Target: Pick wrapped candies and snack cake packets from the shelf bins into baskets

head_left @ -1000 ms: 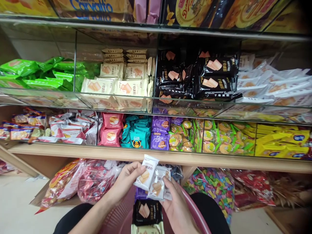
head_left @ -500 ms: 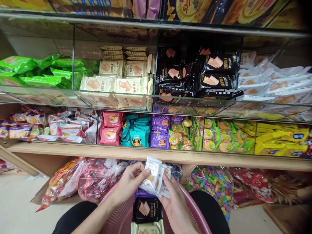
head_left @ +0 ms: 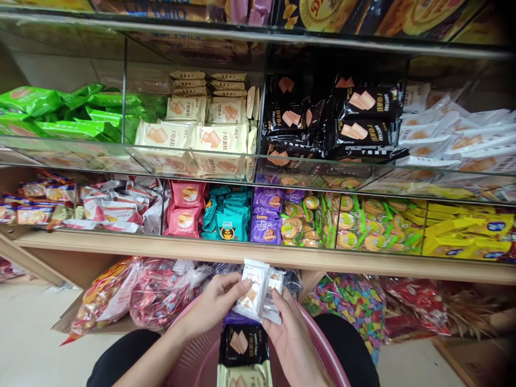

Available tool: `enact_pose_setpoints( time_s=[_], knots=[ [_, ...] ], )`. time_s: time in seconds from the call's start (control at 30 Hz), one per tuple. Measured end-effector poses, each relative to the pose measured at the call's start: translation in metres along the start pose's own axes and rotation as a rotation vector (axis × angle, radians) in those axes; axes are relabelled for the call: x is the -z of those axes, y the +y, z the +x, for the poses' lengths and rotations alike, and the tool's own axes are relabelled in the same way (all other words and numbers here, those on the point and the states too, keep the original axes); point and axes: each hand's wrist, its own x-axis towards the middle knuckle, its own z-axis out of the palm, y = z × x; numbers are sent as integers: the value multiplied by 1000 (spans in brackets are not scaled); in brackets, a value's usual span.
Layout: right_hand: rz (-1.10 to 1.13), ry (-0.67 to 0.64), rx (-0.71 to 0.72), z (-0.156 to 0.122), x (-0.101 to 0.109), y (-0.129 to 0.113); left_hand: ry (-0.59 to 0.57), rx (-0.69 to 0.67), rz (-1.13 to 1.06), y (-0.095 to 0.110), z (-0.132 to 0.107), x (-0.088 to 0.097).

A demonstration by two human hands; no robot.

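My left hand and my right hand meet low in the middle, both pinching a small stack of white snack packets. The left fingers grip the front packet's left side; the right fingers hold the packets from the right and behind. Just below them a pink plastic basket rests on my lap, holding a black snack packet and a cream one at the frame's bottom.
Glass-fronted shelves fill the view: green, cream, black and white packets above; pink, teal, purple, green-wrapped and yellow snacks below. Under the wooden ledge lie bags of red and multicoloured sweets.
The white packets, fanned apart a second ago, have been pushed together into a tighter stack, and both hands have dropped slightly toward the basket.
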Motion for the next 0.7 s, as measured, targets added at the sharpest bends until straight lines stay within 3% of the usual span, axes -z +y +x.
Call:
enact_pose_setpoints(
  time_s=[0.43, 0.7],
  knots=[
    [-48, -71, 17, -1, 2, -6, 121, 72, -356, -3, 2, 6],
    [-450, -102, -44, 0, 14, -6, 80, 31, -311, 0, -2, 15]
  ],
)
